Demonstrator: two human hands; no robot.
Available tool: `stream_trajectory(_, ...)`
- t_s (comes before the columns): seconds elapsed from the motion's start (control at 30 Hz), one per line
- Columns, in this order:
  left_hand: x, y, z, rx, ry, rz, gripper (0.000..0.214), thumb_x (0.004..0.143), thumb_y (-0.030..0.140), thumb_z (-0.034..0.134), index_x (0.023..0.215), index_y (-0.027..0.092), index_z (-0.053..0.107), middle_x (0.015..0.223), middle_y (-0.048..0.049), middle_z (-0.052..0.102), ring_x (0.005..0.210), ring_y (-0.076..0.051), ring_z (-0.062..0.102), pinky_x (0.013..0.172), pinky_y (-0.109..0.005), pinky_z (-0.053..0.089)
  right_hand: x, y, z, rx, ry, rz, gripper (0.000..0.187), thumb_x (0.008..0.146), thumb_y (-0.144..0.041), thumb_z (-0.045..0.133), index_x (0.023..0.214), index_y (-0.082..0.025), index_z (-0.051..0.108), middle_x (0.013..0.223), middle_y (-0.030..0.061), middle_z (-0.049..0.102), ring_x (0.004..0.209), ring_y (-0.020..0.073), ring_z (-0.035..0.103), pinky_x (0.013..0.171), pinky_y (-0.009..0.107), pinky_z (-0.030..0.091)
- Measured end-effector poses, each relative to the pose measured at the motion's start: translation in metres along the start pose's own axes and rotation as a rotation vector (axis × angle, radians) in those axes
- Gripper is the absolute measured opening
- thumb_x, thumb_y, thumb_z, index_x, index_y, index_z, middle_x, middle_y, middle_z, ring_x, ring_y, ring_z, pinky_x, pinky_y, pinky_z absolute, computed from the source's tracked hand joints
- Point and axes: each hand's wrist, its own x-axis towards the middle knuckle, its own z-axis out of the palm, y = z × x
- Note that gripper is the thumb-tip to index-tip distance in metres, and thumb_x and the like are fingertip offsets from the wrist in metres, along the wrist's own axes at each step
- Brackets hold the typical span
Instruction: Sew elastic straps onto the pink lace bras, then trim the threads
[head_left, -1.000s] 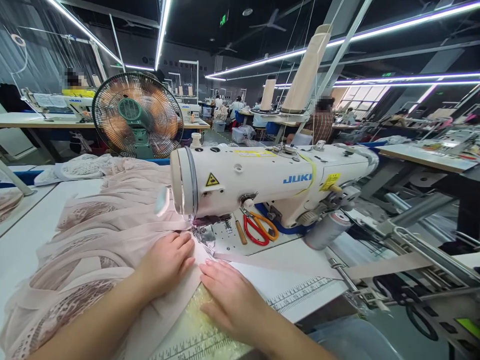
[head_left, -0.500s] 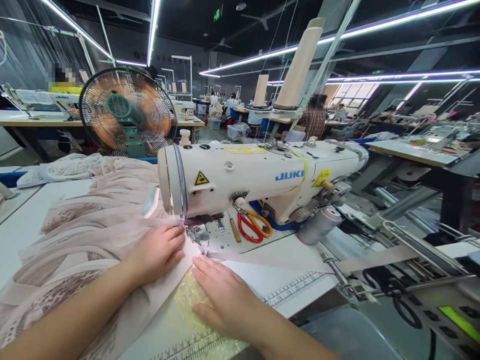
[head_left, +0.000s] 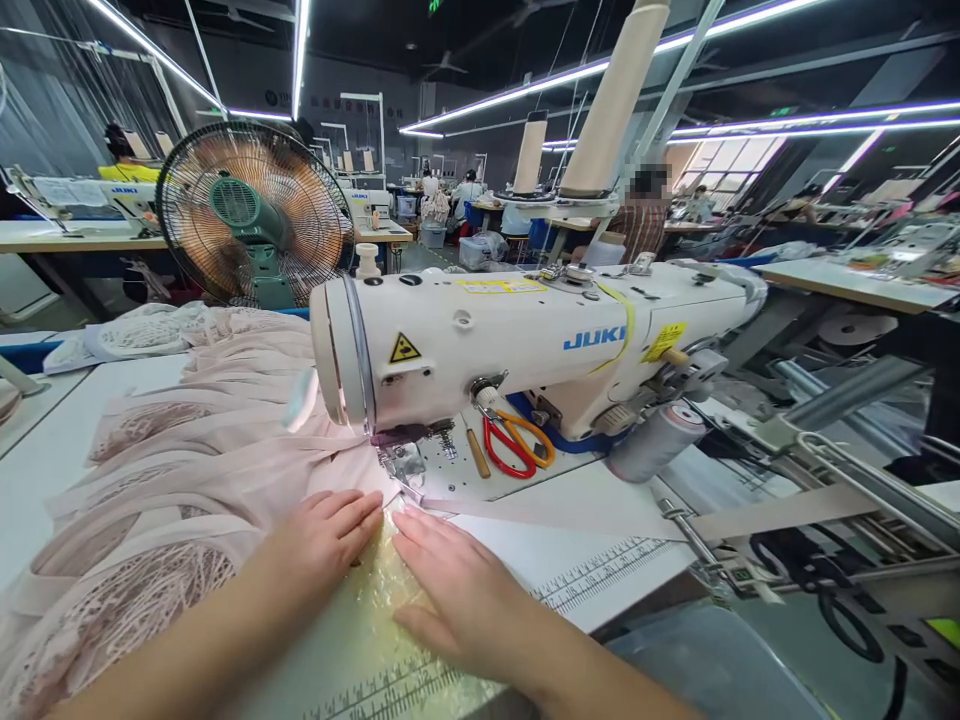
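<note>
Pale pink fabric (head_left: 341,468) runs under the needle end of a white JUKI sewing machine (head_left: 480,330). At its near edge, just before the metal presser-foot area (head_left: 405,468), lies my left hand (head_left: 326,535), fingers stretched out and pointing towards the needle. My right hand (head_left: 450,580) rests flat on the yellowish film-covered table edge, thumb apart. Its fingertips touch near the metal guide, where a pale band (head_left: 540,518) comes in from the right. Neither hand is visibly wrapped round anything. Gathered lace-trimmed pieces (head_left: 157,500) are heaped left of my left hand.
Orange-and-red-handled scissors (head_left: 517,445) and a wooden-handled tool (head_left: 478,453) lie under the machine arm. A grey thread cone (head_left: 656,440) stands right of them. Behind are a large fan (head_left: 251,215) and tall thread cones (head_left: 615,100). A printed ruler (head_left: 600,577) marks the table.
My left hand has moved back from the needle, down and slightly right, closer to my right hand. The fabric's near part has drawn in towards the needle. The view has shifted slightly.
</note>
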Motion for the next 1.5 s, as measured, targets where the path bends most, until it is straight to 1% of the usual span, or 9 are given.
stream_trajectory(0.33, 0.012, -0.024, -0.007, -0.056, -0.086, -0.051, 0.036, 0.091, 0.013, 0.043, 0.122, 0.019, 0.060, 0.126, -0.0092, 0.063, 0.111, -0.026, 0.060, 0.089, -0.044, 0.054, 0.002, -0.003, -0.004, 0.016, -0.009, 0.020, 0.050, 0.090, -0.038, 0.056, 0.127, -0.006, 0.054, 0.144, 0.0153, 0.043, 0.137, 0.0254, 0.034, 0.115, 0.038, 0.028)
stream_trajectory(0.47, 0.012, -0.009, -0.023, -0.005, -0.143, -0.139, 0.036, 0.087, 0.010, 0.046, 0.117, 0.019, 0.062, 0.126, -0.0111, 0.062, 0.113, -0.028, 0.057, 0.091, -0.046, 0.053, 0.003, -0.003, -0.005, 0.023, 0.001, 0.017, 0.049, 0.089, -0.036, 0.058, 0.127, -0.005, 0.055, 0.143, 0.0156, 0.044, 0.136, 0.0253, 0.035, 0.115, 0.038, 0.028)
stream_trajectory(0.57, -0.014, 0.020, -0.044, 0.093, -0.268, -0.333, 0.038, 0.081, 0.007, 0.045, 0.109, 0.021, 0.066, 0.102, -0.0108, 0.069, 0.092, -0.027, 0.064, 0.075, -0.043, 0.057, 0.002, -0.004, -0.005, 0.026, -0.003, 0.032, 0.049, 0.088, -0.033, 0.060, 0.126, -0.005, 0.055, 0.143, 0.0159, 0.044, 0.136, 0.0261, 0.035, 0.114, 0.039, 0.029)
stream_trajectory(0.67, -0.064, 0.045, -0.052, 0.265, -0.410, -0.506, 0.033, 0.082, 0.023, 0.043, 0.101, 0.025, 0.070, 0.073, -0.0085, 0.065, 0.064, -0.029, 0.063, 0.056, -0.050, 0.053, 0.002, -0.003, -0.003, 0.026, -0.003, 0.042, 0.047, 0.088, -0.031, 0.059, 0.126, -0.005, 0.056, 0.143, 0.0160, 0.044, 0.135, 0.0268, 0.036, 0.113, 0.041, 0.031)
stream_trajectory(0.77, -0.106, 0.051, -0.047, 0.355, -0.461, -0.621, 0.044, 0.082, 0.041, 0.039, 0.112, 0.027, 0.068, 0.096, -0.0164, 0.069, 0.085, -0.040, 0.065, 0.055, -0.055, 0.050, 0.002, 0.000, 0.000, 0.027, 0.016, 0.025, 0.046, 0.088, -0.031, 0.057, 0.127, -0.006, 0.055, 0.142, 0.0170, 0.045, 0.134, 0.0276, 0.038, 0.112, 0.044, 0.033)
stream_trajectory(0.9, -0.110, 0.028, -0.046, 0.245, -0.488, -0.725, 0.053, 0.085, 0.039, 0.034, 0.131, 0.025, 0.056, 0.138, -0.0167, 0.053, 0.121, -0.042, 0.051, 0.076, -0.061, 0.049, 0.001, -0.001, 0.001, 0.023, 0.014, 0.038, 0.046, 0.087, -0.028, 0.055, 0.128, -0.007, 0.054, 0.142, 0.0170, 0.045, 0.134, 0.0283, 0.038, 0.111, 0.046, 0.034)
stream_trajectory(1.1, -0.098, -0.025, -0.044, 0.072, -0.345, -0.784, 0.051, 0.089, 0.044, 0.036, 0.136, 0.029, 0.049, 0.147, -0.0081, 0.043, 0.135, -0.036, 0.036, 0.105, -0.059, 0.031, 0.004, -0.006, -0.001, -0.022, 0.024, 0.052, 0.039, 0.087, -0.025, 0.050, 0.123, -0.011, 0.056, 0.139, 0.0168, 0.048, 0.131, 0.0283, 0.043, 0.107, 0.048, 0.039)
stream_trajectory(1.3, -0.108, -0.035, -0.030, -0.018, -0.288, -0.793, 0.051, 0.089, 0.045, 0.035, 0.137, 0.031, 0.047, 0.150, -0.0055, 0.038, 0.138, -0.034, 0.031, 0.110, -0.057, 0.023, -0.008, -0.009, 0.001, 0.021, 0.184, -0.040, 0.034, 0.093, -0.029, 0.042, 0.121, -0.017, 0.056, 0.129, 0.0149, 0.058, 0.123, 0.0269, 0.051, 0.102, 0.047, 0.045)
stream_trajectory(1.5, -0.110, -0.032, -0.034, -0.077, -0.273, -0.787, 0.050, 0.091, 0.037, 0.034, 0.137, 0.026, 0.049, 0.151, -0.0061, 0.037, 0.139, -0.029, 0.030, 0.113, -0.053, 0.021, -0.072, -0.038, 0.010, -0.063, -0.196, -0.056, 0.030, 0.099, -0.041, 0.045, 0.121, -0.027, 0.057, 0.118, 0.0090, 0.062, 0.104, 0.0225, 0.062, 0.079, 0.035, 0.056)
